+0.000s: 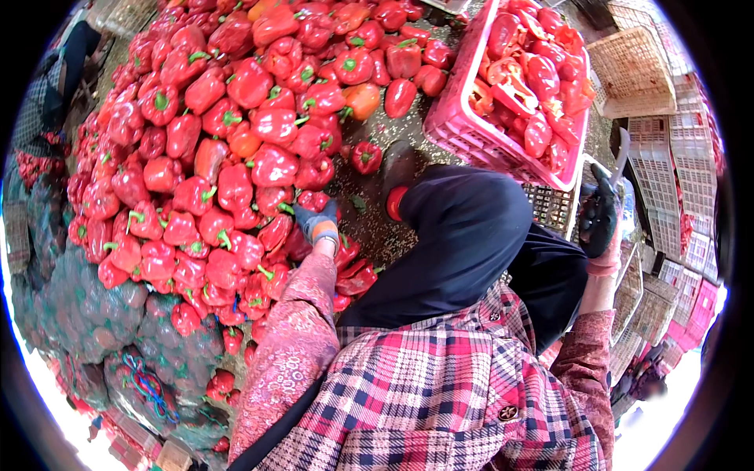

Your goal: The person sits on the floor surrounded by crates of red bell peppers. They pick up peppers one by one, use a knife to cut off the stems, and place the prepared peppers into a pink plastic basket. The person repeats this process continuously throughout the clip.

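Note:
My left hand [319, 221], in a grey glove with an orange cuff, reaches to the near edge of a large heap of red bell peppers [235, 185]. Its fingers are against a red pepper [313, 200]; whether they grip it cannot be made out. On the other side, my right hand [596, 221] wears a dark, wet-looking glove and holds a knife with a curved blade [622, 154] pointing up and away. Beyond my bent knee stands a pink plastic crate [500, 150] filled with cut, opened red peppers [533, 82].
Stacked pale crates [654, 176] line the right side, with a tipped beige crate [633, 70] near them. Filled dark green mesh sacks [97, 300] lie at left. Another person [44, 97] is at the far left. Seeds litter the floor [377, 226] by my shoe [400, 168].

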Tool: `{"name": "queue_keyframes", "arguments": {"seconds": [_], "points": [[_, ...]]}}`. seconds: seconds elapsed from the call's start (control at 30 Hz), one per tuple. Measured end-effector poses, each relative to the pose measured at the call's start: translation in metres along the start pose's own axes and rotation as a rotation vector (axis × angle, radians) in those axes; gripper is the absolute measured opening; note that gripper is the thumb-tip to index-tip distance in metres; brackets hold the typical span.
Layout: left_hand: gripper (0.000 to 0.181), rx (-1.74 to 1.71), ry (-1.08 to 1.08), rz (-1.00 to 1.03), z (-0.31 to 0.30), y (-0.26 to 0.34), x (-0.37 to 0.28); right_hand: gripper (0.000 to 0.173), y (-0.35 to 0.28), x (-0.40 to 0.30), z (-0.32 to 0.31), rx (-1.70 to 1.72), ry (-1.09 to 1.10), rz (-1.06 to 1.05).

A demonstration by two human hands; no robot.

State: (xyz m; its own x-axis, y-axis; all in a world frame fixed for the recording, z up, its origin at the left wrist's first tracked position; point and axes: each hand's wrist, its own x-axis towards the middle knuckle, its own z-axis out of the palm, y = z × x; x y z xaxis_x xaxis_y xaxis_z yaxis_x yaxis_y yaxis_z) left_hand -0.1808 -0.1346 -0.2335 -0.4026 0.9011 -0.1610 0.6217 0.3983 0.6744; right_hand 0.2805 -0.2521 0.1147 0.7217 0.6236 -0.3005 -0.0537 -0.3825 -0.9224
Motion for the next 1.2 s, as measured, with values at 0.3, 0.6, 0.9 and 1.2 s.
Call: {"name": "queue_keyframes", "arguments": {"seconds": [0.3,0.6,0.9,1.2], "points": [[0.097,-0.389,-0.028,-0.432,-0.015,0.047,-0.003,0.034,0.002,0.000,0.022,0.193,-0.078,0.125],[0.067,-1.169,-0.632,-0.525,-0.075,0.098,0.029,0.038,-0.021,-0.004,0.052,0.237,-0.321,0.124],[0.059,-1.363,-1.492,0.030,-0.114,0.422,-0.030,0.046,-0.068,0.003,0.104,0.415,-0.764,0.071],[0.050,-1.131,-1.505,-0.134,-0.061,0.500,-0.073,0.035,-0.074,0.025,0.062,0.520,-0.563,0.046]]}}
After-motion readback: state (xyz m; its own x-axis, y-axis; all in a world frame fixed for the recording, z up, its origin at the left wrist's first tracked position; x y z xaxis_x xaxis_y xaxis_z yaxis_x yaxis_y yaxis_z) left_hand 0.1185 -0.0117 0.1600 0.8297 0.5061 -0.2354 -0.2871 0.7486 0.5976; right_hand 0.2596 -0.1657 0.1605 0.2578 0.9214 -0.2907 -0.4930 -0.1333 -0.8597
